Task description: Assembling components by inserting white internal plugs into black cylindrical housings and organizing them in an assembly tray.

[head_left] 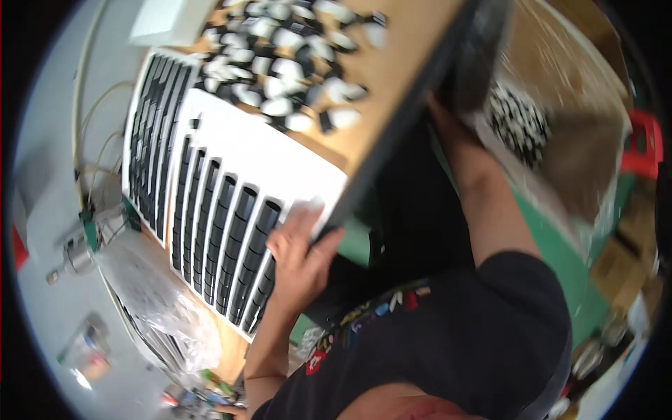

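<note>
Cylinders [234, 245], glossy black, line a white board [259, 147] beside the left hand [301, 248].

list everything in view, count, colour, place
table: one, tan, top
trays: two, white, on the table
cylindrical pieces: many, black, rowed on the trays
loose pieces: many, black and white, heaped on table
box: one, white, upper left
lined container: one, brown, right, small pieces inside
plastic sheeting: some, clear, lower left
plastic item: one, red, right edge
cardboard boxes: several, brown, lower right
left hand: one, bare, at a tray's edge
right forearm: one, bare, right of centre, right hand hidden
</note>
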`<state>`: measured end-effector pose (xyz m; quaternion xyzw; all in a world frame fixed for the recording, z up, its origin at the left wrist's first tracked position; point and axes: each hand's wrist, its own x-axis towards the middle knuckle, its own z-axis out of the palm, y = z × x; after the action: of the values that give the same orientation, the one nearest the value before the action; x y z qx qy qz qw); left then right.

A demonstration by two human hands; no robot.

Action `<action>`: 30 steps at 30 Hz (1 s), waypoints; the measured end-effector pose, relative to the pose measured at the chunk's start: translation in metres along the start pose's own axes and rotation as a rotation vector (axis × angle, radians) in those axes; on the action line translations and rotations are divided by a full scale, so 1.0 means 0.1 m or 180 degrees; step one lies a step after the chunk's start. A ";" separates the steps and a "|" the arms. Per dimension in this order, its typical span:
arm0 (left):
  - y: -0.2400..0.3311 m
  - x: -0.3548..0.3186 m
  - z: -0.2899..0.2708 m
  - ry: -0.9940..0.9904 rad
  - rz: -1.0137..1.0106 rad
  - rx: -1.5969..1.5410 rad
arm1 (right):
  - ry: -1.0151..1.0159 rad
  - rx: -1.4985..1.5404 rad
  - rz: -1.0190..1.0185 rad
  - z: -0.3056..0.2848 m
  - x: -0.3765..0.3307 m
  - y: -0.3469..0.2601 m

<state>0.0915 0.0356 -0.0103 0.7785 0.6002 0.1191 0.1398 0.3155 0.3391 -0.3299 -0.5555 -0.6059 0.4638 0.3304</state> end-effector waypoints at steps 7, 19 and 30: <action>-0.06 0.01 -0.03 -0.0484 0.0167 -0.0336 | 0.0177 -0.1178 -0.0455 1.76 0.13 -2.05; -0.07 0.08 -0.03 -0.0372 0.0057 -0.0183 | 0.0392 -0.3019 0.0013 2.10 -2.13 -2.97; -0.02 0.04 0.05 -0.0344 -0.0009 -0.0040 | 0.0981 -0.4318 0.0407 1.53 -2.76 -3.42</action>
<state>0.0926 0.0391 -0.0155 0.7820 0.5921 0.0805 0.1771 0.0952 0.0550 -0.0343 -0.7332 -0.6741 -0.0826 -0.0353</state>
